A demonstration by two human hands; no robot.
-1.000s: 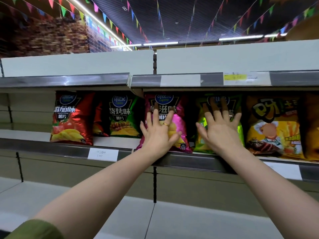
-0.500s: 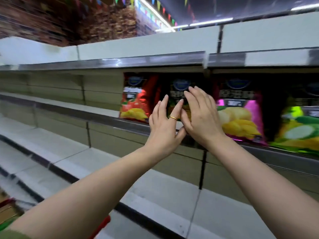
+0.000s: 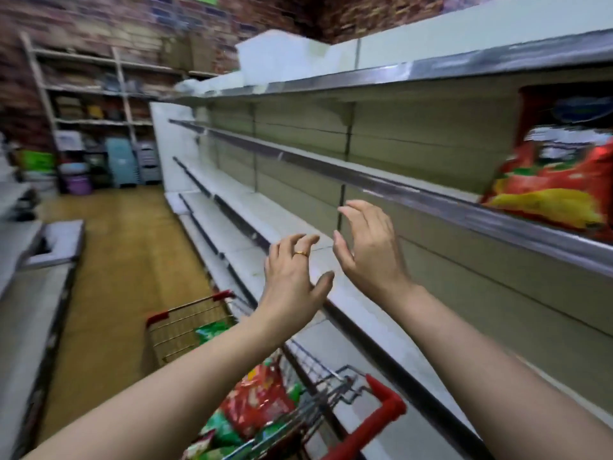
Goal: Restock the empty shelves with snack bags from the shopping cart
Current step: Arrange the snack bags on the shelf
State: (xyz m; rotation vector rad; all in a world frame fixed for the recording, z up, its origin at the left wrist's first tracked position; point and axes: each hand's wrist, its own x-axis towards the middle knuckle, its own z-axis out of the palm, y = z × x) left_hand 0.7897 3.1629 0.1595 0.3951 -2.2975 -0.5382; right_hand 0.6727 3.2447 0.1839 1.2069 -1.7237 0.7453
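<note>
Nothing was held: left hand (image 3: 292, 277) and right hand (image 3: 368, 257) were raised, fingers loosely spread. A red bag (image 3: 550, 187) was seen on the shelf (image 3: 431, 195), more bags (image 3: 255, 398) in the cart (image 3: 386, 410) below; a downward reach was judged due.

**Your hands and arms: one ring, bare skin to the frame's edge**

Your left hand (image 3: 292, 280) wears a single narrow gold ring (image 3: 301, 253), a plain smooth band on one finger; blur hides any finer detail on it. Your right hand (image 3: 368, 250) is bare. Your left forearm (image 3: 185, 370) and right forearm (image 3: 471, 353) are both uncovered from the wrist down to the bottom edge of the view. Your fingernails look short.
</note>
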